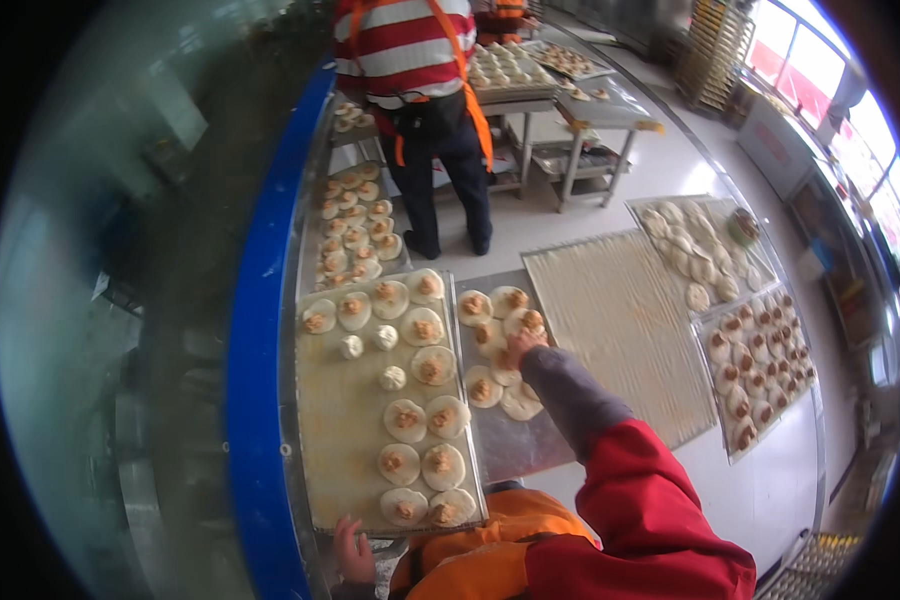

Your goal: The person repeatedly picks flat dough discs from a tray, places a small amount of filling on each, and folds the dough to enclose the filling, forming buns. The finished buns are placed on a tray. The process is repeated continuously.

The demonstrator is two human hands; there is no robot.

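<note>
My right hand (526, 344) reaches forward over the metal table, its fingers closed at the near edge of a dough round topped with orange-brown filling (523, 321). Other dough rounds, some with filling such as this filled round (484, 388) and some bare (521, 402), lie around it. To the left sits a tray (340, 440) holding flat filled rounds (433, 365) along its far and right sides. Three small pleated buns (392, 378) stand among them. My left hand (352, 552) is beside the tray's near left corner, fingers apart and holding nothing.
A blue rail (270, 300) runs along the left. Ahead, a person (420, 100) in a striped top stands near more trays of dough (355, 230). On the right lie a cloth-lined tray (620, 330), a dough tray (695, 245) and a tray of filled rounds (760, 365).
</note>
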